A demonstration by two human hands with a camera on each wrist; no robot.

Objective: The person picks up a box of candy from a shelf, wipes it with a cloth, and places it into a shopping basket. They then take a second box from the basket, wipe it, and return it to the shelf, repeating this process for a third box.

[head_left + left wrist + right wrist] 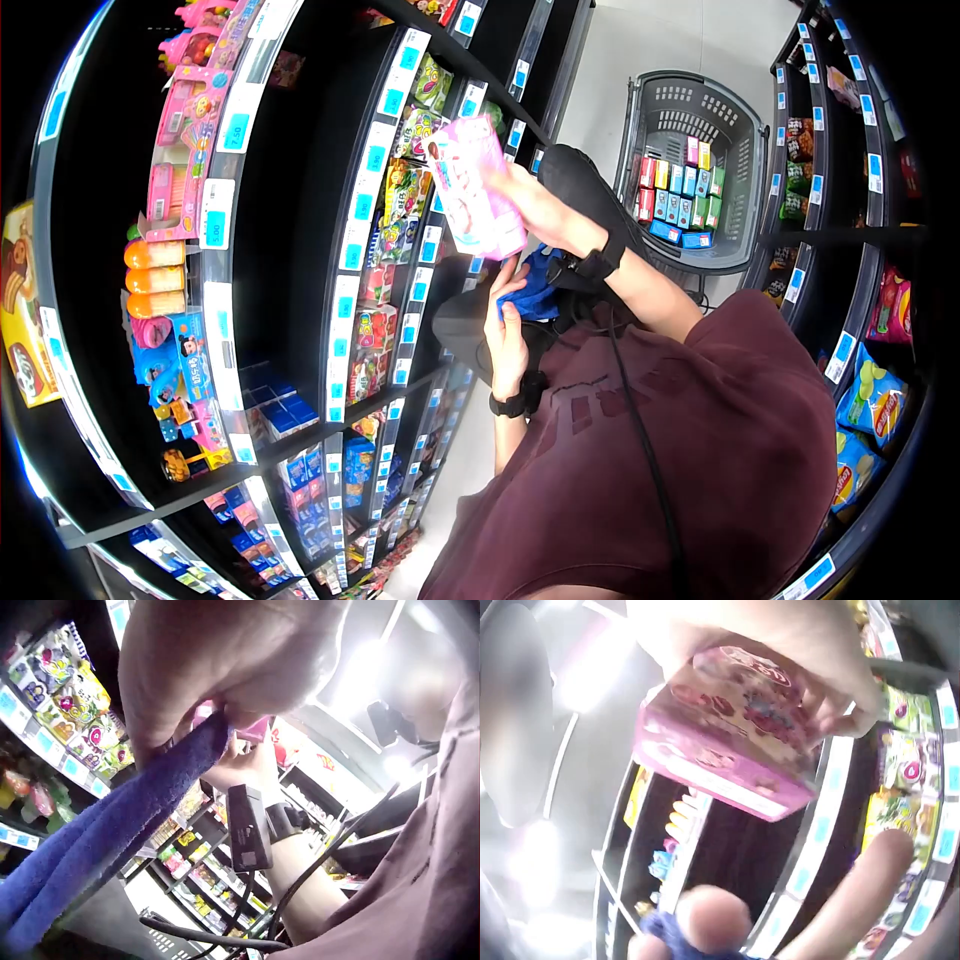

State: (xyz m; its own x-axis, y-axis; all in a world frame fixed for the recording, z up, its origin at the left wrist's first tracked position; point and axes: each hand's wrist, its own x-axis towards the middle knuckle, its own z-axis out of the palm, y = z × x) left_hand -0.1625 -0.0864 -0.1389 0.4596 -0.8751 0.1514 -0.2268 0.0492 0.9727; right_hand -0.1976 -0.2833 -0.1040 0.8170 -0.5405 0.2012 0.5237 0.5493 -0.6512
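Observation:
My right hand (545, 212) grips a pink printed box (472, 190) in front of the shelves. Its pink edge and printed face (742, 705) show up close in the right wrist view, with the fingers wrapped over the top. Just below the box, my left hand (507, 340) holds a blue cloth (540, 285) between thumb and fingers. In the left wrist view the folded cloth (112, 825) hangs down from that hand (232, 660). One left index finger (862, 900) stretches out toward the box in the right wrist view.
A grey basket (745, 220) with several small coloured boxes (680, 190) stands on the floor ahead. Shelves on the left carry snack bags (405, 190), orange-capped items (155, 280) and blue packs (305, 480). Chip bags (872, 400) sit on the right shelf. Black cables (225, 941) hang near the arms.

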